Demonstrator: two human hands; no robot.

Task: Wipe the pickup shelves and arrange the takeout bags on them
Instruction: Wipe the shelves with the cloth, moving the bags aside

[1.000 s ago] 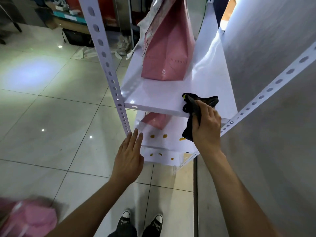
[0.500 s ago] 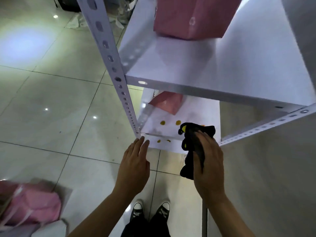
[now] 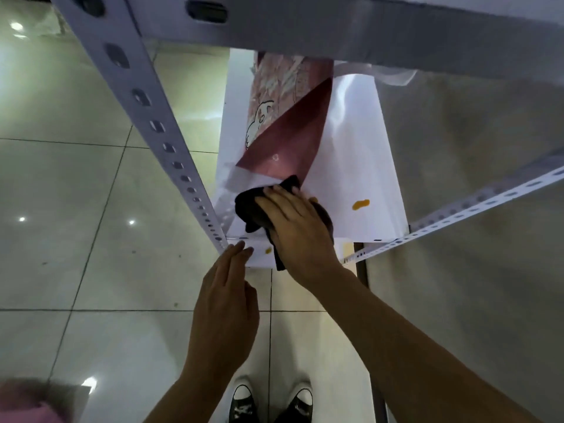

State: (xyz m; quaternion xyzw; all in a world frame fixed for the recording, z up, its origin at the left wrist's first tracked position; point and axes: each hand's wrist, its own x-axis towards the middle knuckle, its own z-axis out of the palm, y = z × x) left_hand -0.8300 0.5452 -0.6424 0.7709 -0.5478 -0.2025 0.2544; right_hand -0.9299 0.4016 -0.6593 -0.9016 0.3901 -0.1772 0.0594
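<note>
On the stained white shelf (image 3: 351, 166), right hand (image 3: 300, 227) presses a black cloth (image 3: 248, 206); left hand (image 3: 225, 303) flat, fingers straight.

The right hand (image 3: 300, 227) lies flat, fingers straight, pressing a black cloth (image 3: 248, 209) onto the white shelf (image 3: 360, 166). At its two o'clock sits an orange spill (image 3: 361, 204). A pink bag (image 3: 283, 148) stands at twelve o'clock, touching the cloth. The left hand (image 3: 224, 306), fingers straight, touches the shelf below (image 3: 259, 260) beside the slotted post (image 3: 158, 129). A second orange spot (image 3: 268, 250) marks that lower shelf.
</note>
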